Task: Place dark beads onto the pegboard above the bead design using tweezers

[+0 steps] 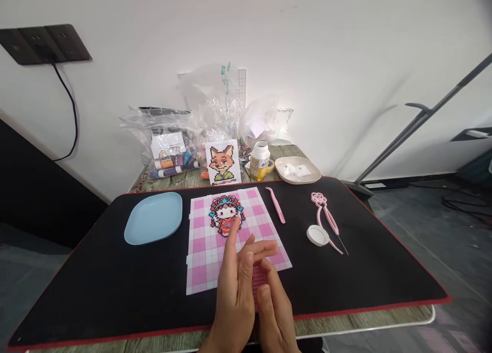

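My left hand point(235, 286) is raised at the front edge of the mat, its index finger stretched up and its other fingers reaching across to the right. Against it lies my right hand point(274, 307), thumb up and fingers bent. A pink ribbed patch point(259, 280) shows between the palms; what it is I cannot make out. Just beyond the hands lies a pink-and-white checked pegboard point(200, 263). On it rests a pixel bead figure point(226, 214) with a red and blue headdress, partly covered by my left fingertip. Pink tweezers point(275, 205) lie right of the board.
A blue plate point(154, 218) sits left on the black mat point(134, 286). To the right are a pink flower-headed needle tool point(331, 220) and a white cap point(318, 235). Behind stand a fox pattern card point(223, 163), a bottle point(260, 161), a beige dish point(298, 176) and plastic bags point(169, 143).
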Motion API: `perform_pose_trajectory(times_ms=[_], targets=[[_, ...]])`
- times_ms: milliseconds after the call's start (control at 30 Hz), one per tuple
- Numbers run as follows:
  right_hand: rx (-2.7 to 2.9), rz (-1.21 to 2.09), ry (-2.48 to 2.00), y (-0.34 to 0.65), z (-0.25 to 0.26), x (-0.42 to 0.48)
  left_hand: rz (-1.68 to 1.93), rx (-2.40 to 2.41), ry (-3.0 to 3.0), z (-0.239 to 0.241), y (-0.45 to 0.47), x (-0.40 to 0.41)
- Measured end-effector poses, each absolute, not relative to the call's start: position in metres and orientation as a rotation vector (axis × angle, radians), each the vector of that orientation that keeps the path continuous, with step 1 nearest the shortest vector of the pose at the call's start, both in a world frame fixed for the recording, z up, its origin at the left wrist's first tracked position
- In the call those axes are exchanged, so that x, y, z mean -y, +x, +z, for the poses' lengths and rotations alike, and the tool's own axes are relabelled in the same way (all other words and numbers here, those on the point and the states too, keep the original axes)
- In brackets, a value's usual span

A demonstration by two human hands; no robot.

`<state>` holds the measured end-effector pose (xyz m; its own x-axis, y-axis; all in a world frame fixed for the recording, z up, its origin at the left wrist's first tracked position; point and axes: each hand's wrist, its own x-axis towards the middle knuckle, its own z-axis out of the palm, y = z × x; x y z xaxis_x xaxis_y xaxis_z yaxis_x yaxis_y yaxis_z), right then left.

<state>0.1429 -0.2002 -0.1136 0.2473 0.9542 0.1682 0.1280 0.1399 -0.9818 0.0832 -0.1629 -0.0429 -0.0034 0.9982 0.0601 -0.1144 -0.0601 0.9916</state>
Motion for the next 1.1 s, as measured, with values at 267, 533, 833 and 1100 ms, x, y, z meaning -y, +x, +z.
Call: perform_pose_trajectory(times_ms=[267,533,833,1100], targets=[[1.222,0.854,-1.229,0.151,-0.127,0.203,1.292,-1.118,1.223,-0.047,0.083,0.163],[1.183,0.868,-1.248,0.155,-0.127,0.200,1.382,-1.097,1.072,-0.046,0.087,0.162],[1.168,0.923,-1.176,0.151,-0.116,0.182,1.425,-0.883,0.733,-0.043,0.085,0.158],[0.947,1.046,-1.174,0.134,-0.090,0.180,1.479,-0.918,0.812,-0.042,0.088,0.167]])
